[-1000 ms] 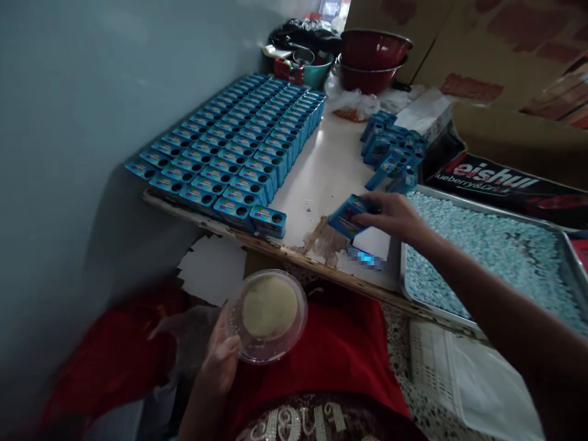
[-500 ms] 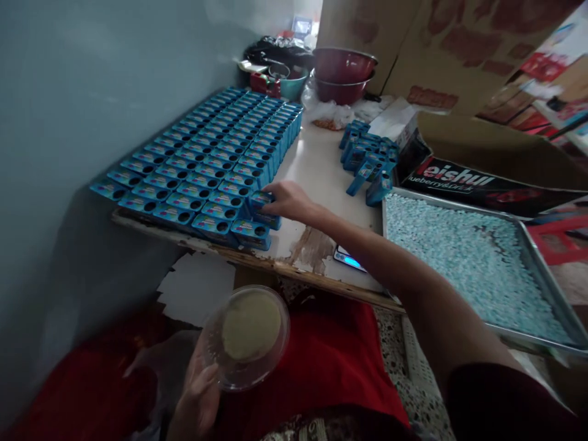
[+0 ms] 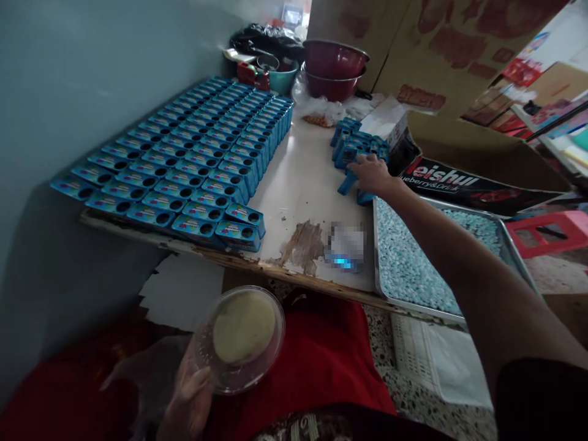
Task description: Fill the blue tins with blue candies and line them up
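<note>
My left hand (image 3: 188, 392) holds a clear round plastic container (image 3: 239, 338) with a pale yellow disc inside, low over my red lap. My right hand (image 3: 371, 173) reaches across the white table (image 3: 312, 177) to a loose pile of small blue boxes (image 3: 356, 147), its fingers resting on one of them. Whether it grips a box I cannot tell. To the left, several neat rows of upright blue boxes (image 3: 184, 165) with round holes on top fill the table beside the wall.
A metal tray (image 3: 509, 245) of small pale-blue pieces lies right of my arm. Two stacked red bowls (image 3: 333, 70), a teal cup and bags stand at the back. A dark carton (image 3: 463, 177) and cardboard boxes sit to the right. A small lit device (image 3: 344, 248) lies near the table's worn edge.
My right hand set a blue box at the end of the front rows, then swung right to the loose pile. The left hand kept the container almost still.
</note>
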{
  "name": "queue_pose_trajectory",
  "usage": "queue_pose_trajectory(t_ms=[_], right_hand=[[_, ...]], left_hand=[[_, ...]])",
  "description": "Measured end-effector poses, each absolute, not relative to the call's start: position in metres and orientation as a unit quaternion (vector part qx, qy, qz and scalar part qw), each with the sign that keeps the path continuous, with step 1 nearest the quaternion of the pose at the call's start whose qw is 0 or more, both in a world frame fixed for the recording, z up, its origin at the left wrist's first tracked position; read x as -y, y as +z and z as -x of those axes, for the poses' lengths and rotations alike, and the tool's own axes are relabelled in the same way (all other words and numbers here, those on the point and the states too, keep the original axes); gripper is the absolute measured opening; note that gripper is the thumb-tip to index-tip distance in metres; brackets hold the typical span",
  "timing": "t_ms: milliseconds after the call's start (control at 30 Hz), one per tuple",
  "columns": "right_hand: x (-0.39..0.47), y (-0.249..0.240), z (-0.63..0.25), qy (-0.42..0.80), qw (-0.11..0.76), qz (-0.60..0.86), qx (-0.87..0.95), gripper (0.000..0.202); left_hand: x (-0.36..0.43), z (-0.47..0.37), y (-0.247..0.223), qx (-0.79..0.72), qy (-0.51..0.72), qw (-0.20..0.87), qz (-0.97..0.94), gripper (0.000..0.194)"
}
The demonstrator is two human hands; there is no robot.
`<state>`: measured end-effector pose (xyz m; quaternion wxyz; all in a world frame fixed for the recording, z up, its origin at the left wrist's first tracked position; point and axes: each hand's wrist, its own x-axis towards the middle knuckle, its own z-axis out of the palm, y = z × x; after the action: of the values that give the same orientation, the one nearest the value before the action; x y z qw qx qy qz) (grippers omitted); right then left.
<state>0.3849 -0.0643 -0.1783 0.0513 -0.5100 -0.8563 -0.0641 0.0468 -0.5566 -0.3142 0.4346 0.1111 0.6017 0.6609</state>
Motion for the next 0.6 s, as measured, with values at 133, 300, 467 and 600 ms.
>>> queue_pose_trajectory(t_ms=[133,300,467,600], right_hand=[[0.056,-0.18,-0.38,-0.113,0.006,0.46,0.881,0.038],[0.107,-0.174,-0.387,-0.054,-0.007,0.467,0.883,0.035],[0.195,-0.17,-0.405,0.004,-0.033,0.504,0.863,0.032],[0.221,-0.176,-0.401,0.055,0.029,0.488,0.871,0.032]], left_hand=[[0.558,-0.054,-0.316,-0.604,0.654,0.431,-0.146,0.073],[0.555,-0.061,-0.312,-0.599,0.648,0.437,-0.174,0.072],[0.548,-0.066,-0.303,-0.596,0.651,0.431,-0.187,0.071],[0.547,-0.07,-0.296,-0.588,0.637,0.446,-0.221,0.067]])
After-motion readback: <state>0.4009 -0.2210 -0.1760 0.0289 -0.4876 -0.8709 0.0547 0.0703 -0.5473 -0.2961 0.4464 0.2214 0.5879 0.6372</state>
